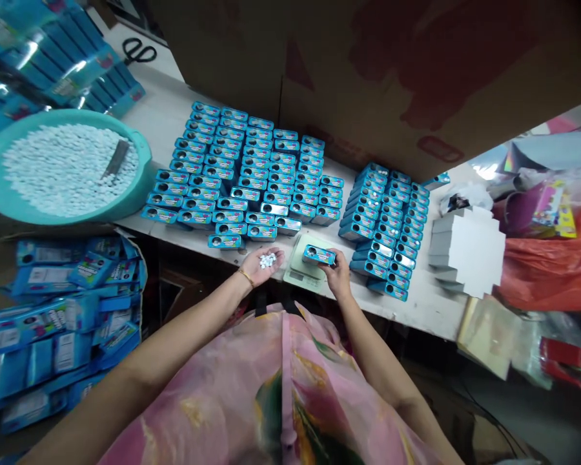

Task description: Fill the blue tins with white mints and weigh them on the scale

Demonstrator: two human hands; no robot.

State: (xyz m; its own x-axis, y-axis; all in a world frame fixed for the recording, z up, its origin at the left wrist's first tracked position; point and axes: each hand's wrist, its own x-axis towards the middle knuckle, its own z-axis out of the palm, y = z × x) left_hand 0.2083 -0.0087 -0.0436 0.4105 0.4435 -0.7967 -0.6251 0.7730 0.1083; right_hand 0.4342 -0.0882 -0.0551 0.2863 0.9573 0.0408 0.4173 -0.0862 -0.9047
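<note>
My left hand (260, 268) is palm up and cupped, with a small pile of white pellets (268, 260) lying in it. At the front edge of the table, my right hand (337, 271) grips one end of a small blue box (318, 254). That box is over a pale green scale (302, 272); whether it rests on the plate I cannot tell. Rows of similar blue boxes (255, 162) stand behind my left hand, and another group (380, 223) stands to the right of my right hand.
A turquoise basin (145, 155) of white pellets holds a dark scoop (115, 159) at the left. Below it is a carton of blue packs (53, 323). A large cardboard box (334, 71) walls the back. White card pieces (469, 252) and scissors (139, 51) also lie there.
</note>
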